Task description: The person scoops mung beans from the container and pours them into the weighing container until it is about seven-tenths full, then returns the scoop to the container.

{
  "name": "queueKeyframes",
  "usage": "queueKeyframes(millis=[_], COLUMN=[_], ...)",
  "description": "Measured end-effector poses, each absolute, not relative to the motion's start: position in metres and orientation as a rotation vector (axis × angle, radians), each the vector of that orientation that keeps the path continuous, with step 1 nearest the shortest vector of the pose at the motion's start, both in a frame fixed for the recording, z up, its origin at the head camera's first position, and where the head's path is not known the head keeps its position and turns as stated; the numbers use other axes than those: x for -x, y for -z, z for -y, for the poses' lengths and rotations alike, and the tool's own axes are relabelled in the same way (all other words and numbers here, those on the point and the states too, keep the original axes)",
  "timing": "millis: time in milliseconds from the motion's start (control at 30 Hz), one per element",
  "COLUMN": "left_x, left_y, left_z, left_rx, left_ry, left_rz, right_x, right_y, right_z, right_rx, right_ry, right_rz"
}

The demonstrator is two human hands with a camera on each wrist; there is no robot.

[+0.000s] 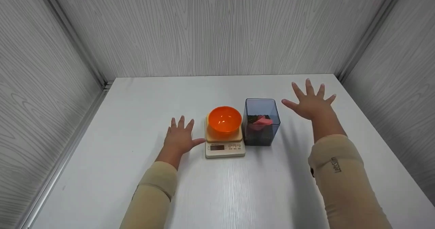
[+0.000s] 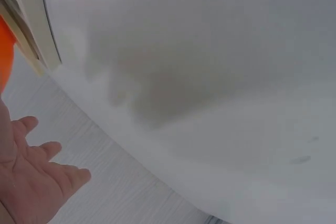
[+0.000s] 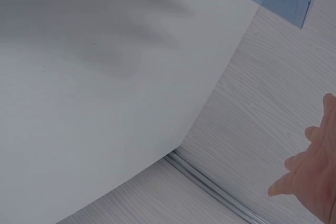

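Observation:
An orange bowl (image 1: pixel 224 120) stands on the platform of a kitchen scale (image 1: pixel 225 150), its display and buttons facing the near side. Right beside the scale is a clear bluish plastic container (image 1: pixel 261 106) partly filled with dark grains, with a pink scoop (image 1: pixel 263 121) lying in them. My left hand (image 1: pixel 179 139) is held to the left of the scale, fingers spread, thumb pointing toward it. To the right of the container, my right hand (image 1: pixel 312 104) hovers with fingers spread wide. Both hands hold nothing. In the left wrist view, the scale's edge (image 2: pixel 39 19) shows at the upper left.
The things stand on a white table (image 1: pixel 224 191). Grey wood-grain panels enclose it at the back (image 1: pixel 217 32), the left (image 1: pixel 40 86) and the right (image 1: pixel 401 79). Shadows of both arms fall across the tabletop.

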State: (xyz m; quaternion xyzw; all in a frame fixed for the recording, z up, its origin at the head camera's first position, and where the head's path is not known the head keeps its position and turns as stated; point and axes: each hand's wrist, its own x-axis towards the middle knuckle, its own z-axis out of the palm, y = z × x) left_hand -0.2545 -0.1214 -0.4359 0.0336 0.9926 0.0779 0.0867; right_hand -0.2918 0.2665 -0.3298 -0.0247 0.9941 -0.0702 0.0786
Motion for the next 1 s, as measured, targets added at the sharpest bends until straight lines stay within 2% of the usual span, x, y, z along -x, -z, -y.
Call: queueKeyframes(millis=[433, 767, 1000], left_x=[0.242, 0.238, 0.237], left_y=[0.462, 0.471, 0.474], left_z=[0.091, 0.088, 0.091], left_rx=[0.069, 0.149, 0.110], left_ry=[-0.729, -0.896, -0.890], left_rz=[-2.696, -2.563, -2.535], right_x=[0.290, 0.290, 0.290], right_y=[0.333, 0.337, 0.336], right_z=[-0.266, -0.269, -0.269], right_rx=[0.061, 0.060, 0.092], right_ry=[0.219, 0.212, 0.209], right_rz=[-2.993, -2.984, -2.963])
